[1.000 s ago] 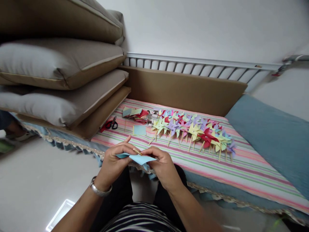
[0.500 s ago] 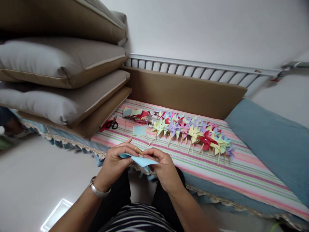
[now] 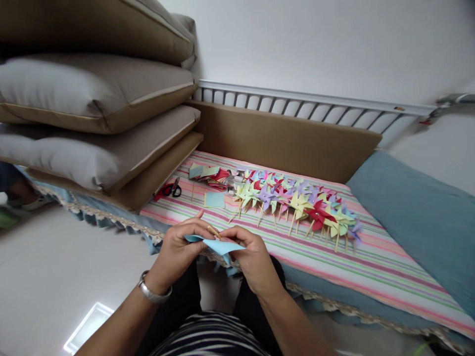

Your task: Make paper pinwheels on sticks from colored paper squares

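My left hand (image 3: 178, 249) and my right hand (image 3: 250, 254) meet over my lap, both pinching a light blue paper piece (image 3: 218, 245). A thin wooden stick (image 3: 213, 231) pokes up between the fingertips of both hands. A silver bracelet sits on my left wrist. Beyond the hands, a row of finished paper pinwheels (image 3: 297, 200) in yellow, purple, red and blue lies on the striped cloth (image 3: 371, 257).
A blue paper square (image 3: 214, 200), a pile of coloured paper squares (image 3: 208, 175) and red-handled scissors (image 3: 168, 190) lie on the cloth at the left. Stacked brown cushions (image 3: 92, 99) stand at the left, a blue cushion (image 3: 419, 217) at the right.
The hands stay together on the blue paper and stick, with only small finger shifts. The view has tilted slightly.
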The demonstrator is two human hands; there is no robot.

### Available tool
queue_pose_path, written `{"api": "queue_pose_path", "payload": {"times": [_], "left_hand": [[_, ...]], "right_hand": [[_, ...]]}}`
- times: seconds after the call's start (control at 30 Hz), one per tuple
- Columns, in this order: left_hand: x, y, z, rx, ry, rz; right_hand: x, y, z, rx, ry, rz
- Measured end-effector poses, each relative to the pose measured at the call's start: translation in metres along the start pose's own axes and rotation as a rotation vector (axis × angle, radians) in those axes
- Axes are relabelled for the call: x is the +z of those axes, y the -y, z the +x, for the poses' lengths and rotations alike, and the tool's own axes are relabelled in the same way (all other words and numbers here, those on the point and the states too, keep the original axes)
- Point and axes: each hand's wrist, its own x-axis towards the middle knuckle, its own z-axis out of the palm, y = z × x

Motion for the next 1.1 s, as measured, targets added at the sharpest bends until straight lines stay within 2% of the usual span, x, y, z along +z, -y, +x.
{"api": "queue_pose_path", "payload": {"times": [0.5,1.1], "left_hand": [[0.0016,0.0032,-0.0032,-0.012,0.019,0.003],[0.0020,0.0024,-0.0031,-0.033,0.032,-0.005]], "right_hand": [[0.0007,0.0011,-0.0008,0.031,-0.028,0.010],[-0.0012,-0.0053,-0.0010,-0.078,-0.052,-0.066]]}}
